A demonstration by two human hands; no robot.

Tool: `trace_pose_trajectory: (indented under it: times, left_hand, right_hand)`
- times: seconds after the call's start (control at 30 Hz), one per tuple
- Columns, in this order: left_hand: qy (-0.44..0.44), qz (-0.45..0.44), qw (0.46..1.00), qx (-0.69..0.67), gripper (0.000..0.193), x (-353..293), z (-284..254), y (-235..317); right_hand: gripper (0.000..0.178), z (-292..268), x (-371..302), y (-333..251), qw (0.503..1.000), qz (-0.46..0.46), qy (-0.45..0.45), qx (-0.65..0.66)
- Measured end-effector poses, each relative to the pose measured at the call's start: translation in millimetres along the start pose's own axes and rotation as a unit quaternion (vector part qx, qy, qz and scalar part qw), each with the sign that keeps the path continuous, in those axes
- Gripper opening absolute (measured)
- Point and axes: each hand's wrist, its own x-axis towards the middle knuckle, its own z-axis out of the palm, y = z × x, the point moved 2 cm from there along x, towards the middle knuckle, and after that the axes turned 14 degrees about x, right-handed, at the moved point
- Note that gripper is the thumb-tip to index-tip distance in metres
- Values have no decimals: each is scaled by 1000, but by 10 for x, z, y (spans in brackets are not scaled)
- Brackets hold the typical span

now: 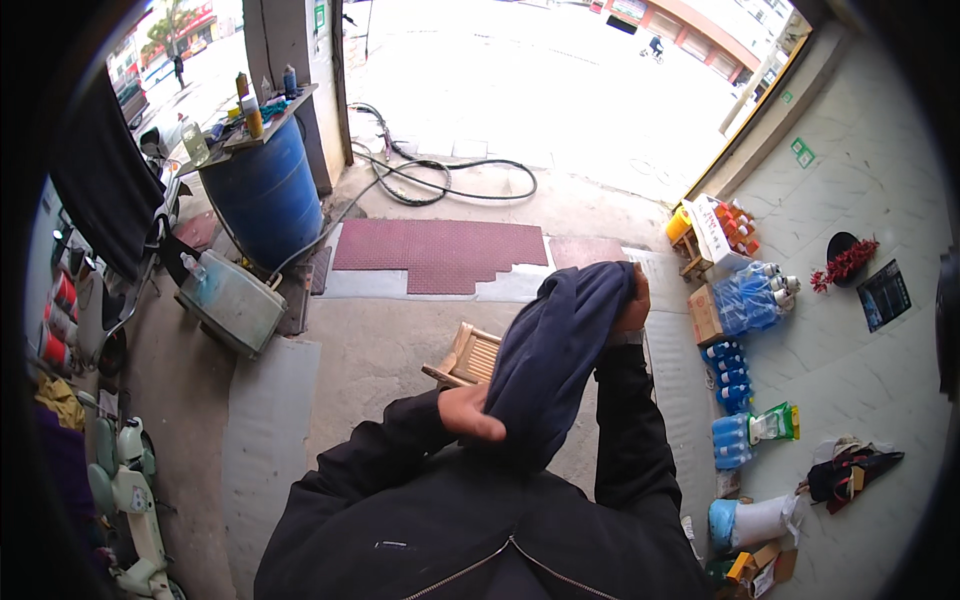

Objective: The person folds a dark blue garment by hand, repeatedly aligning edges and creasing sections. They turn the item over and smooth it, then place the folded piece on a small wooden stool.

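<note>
A bunched piece of dark navy fabric (555, 345), perhaps a garment, hangs in folds in front of my chest. My right hand (632, 302) grips its upper right end, with the fingers closed on the cloth. At the lower left edge of the fabric, my left hand (472, 412) holds it with the thumb stretched along the front; its other fingers are hidden behind the cloth. Just beyond and to the left of the fabric stands a small wooden slatted chair (468, 355), partly covered by it.
A blue barrel (262, 195) with bottles on its top board stands far left, beside a grey box (235, 303). A black hose (440, 180) coils near the doorway behind a red mat (430, 250). Blue bottles (728, 375) and cartons line the right wall; a scooter (135, 490) stands at left.
</note>
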Motion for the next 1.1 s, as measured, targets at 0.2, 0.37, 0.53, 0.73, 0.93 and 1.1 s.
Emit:
trace_pose_trajectory:
  times: [0.2,0.37,0.53,0.73,0.93,1.1]
  left_hand:
    - [-22,-220,974,59,75,-125,189,-151]
    - [51,-233,970,48,70,-251,121,-163]
    - [208,-71,969,-115,77,-337,61,3]
    - [280,-65,881,-375,74,-482,-12,8]
    - [215,-86,867,-441,63,-480,99,-135]
    - [223,-91,866,-438,59,-586,120,-102]
  right_hand:
    - [46,-540,127,40,997,-42,16,-59]
    - [40,-1454,-172,644,971,12,237,2]
    - [38,-2240,-462,1068,923,92,371,-51]
    - [32,-2533,-220,1133,900,129,369,-194]
    - [32,-1297,337,692,960,9,197,-198]
    - [32,-281,197,306,984,-34,101,-141]
